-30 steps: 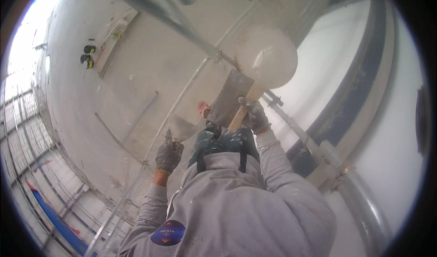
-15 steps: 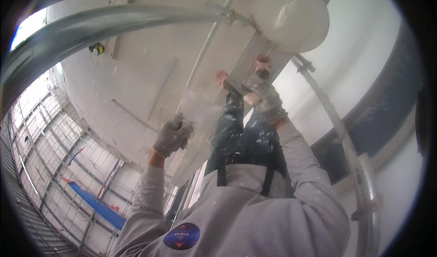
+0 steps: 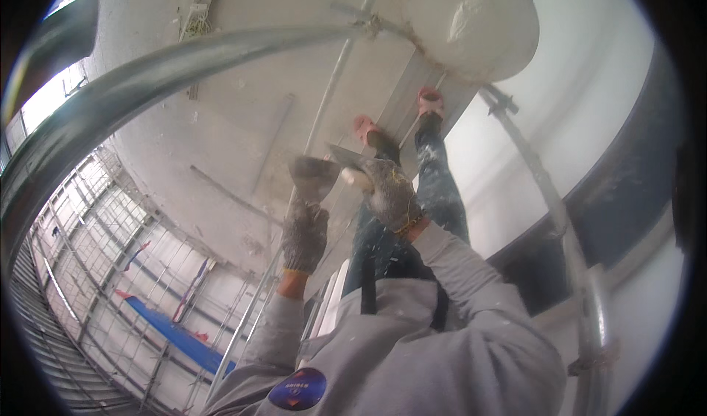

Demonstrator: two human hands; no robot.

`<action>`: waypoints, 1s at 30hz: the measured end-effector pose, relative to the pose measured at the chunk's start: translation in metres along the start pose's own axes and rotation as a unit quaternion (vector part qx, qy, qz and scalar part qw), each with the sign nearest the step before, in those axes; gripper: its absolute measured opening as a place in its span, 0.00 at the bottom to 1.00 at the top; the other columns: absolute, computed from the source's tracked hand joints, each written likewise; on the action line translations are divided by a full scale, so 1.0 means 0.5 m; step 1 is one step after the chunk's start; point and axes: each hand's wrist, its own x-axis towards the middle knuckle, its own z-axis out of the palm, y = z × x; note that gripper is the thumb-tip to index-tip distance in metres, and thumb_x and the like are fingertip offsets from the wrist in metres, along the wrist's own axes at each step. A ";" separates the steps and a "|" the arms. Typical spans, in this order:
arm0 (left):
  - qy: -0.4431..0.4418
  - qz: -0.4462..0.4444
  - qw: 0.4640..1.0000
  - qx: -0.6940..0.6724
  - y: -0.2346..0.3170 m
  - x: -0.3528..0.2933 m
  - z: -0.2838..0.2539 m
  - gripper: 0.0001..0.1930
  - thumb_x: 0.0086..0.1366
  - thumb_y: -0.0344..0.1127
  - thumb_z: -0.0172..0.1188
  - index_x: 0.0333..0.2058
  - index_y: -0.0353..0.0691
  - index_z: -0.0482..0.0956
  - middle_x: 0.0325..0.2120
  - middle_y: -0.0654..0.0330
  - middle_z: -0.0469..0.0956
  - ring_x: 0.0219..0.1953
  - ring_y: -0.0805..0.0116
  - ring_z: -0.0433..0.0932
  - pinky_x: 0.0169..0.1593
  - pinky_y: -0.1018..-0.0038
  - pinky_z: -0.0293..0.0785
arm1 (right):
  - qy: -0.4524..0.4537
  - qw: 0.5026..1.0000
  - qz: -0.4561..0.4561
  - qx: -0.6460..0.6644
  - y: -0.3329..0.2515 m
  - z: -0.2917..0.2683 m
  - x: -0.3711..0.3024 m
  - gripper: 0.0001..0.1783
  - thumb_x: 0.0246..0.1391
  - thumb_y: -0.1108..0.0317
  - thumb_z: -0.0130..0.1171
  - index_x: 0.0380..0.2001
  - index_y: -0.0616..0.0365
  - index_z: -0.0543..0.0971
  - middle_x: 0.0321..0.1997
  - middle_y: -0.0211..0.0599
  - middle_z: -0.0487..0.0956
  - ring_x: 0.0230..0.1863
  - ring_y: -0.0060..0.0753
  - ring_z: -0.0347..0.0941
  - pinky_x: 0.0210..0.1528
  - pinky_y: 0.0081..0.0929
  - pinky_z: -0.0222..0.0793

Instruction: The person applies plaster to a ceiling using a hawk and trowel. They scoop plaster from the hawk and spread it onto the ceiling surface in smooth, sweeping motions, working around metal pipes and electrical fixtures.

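My left hand (image 3: 305, 232), in a grey knit glove, is closed around a putty knife (image 3: 314, 174). Its broad, flat blade points away from me; the handle is hidden in the glove. A plastering trowel (image 3: 356, 179) with a pale wooden handle is gripped in my gloved right hand (image 3: 395, 195). The trowel's thin metal blade (image 3: 342, 154) lies close by the putty knife's blade, and I cannot tell whether they touch. Both tools are in front of my dark, white-spattered trousers (image 3: 442, 187).
A metal scaffold tube (image 3: 184, 62) arcs across the upper left, and another upright tube (image 3: 541, 180) runs down the right. Beyond my pink shoes sits a large, rounded white form (image 3: 475, 33). Wire mesh (image 3: 96, 268) and a blue board (image 3: 173, 335) are at lower left.
My right hand has moved left with the trowel, toward the putty knife. My left hand has shifted slightly right, and its blade has turned. The view has shifted, and my right leg is now less covered.
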 end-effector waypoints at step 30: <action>-0.081 -0.042 0.995 0.050 -0.144 0.170 0.449 0.13 0.71 0.40 0.53 0.41 0.34 0.75 0.32 0.49 0.79 0.35 0.49 0.78 0.40 0.58 0.73 | 0.047 0.881 0.106 -0.459 1.145 0.167 0.266 0.30 0.58 0.65 0.53 0.64 0.56 0.68 0.65 0.50 0.69 0.67 0.56 0.64 0.65 0.65 0.60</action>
